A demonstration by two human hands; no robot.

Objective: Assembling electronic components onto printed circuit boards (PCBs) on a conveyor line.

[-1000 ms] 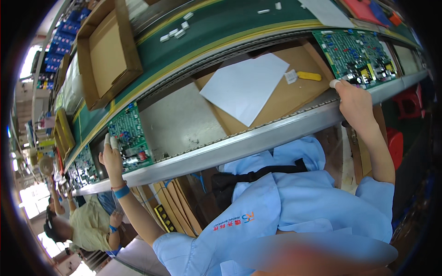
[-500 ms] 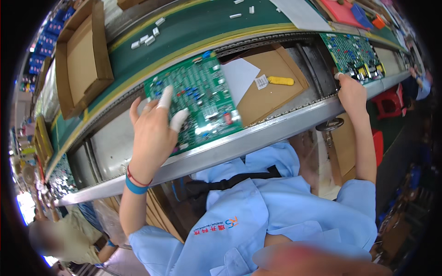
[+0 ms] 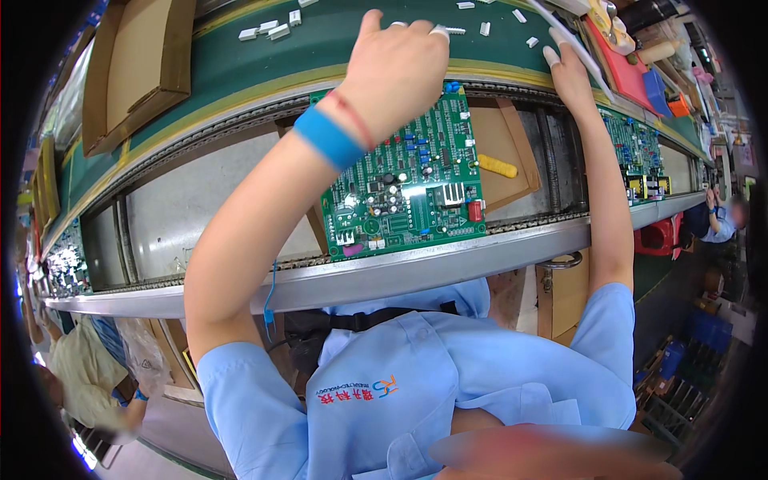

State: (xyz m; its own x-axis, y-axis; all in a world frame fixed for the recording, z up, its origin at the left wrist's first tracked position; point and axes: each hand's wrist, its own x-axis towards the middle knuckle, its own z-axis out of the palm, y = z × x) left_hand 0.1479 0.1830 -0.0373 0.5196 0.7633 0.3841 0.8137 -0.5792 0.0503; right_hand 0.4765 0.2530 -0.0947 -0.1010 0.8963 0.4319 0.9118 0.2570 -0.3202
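My left hand (image 3: pixel 398 70) reaches across the green circuit board (image 3: pixel 404 188) to the green belt, back of the hand up. Its fingers bend down out of sight; a small white part (image 3: pixel 454 30) lies right at the fingertips, and I cannot tell if it is held. Further right, my right hand (image 3: pixel 570 78) is over the belt's near edge with thumb and forefinger apart, close beside a tilted white sheet (image 3: pixel 580 48). A loose white connector (image 3: pixel 532 42) lies left of its fingertips. The circuit board rests across the rails, populated with blue, white and red components.
Several white connectors (image 3: pixel 268 32) lie on the green belt (image 3: pixel 336 40). A cardboard box (image 3: pixel 138 76) stands at left. A metal rail (image 3: pixel 384 278) runs along my front. A yellow-handled object (image 3: pixel 498 166) lies between the rails, and a second circuit board (image 3: pixel 636 152) sits at right.
My left hand left the near circuit board and reached over the belt. My right hand moved from the far-right board up to the white sheet, which now appears tilted. The near board sits further right and straighter.
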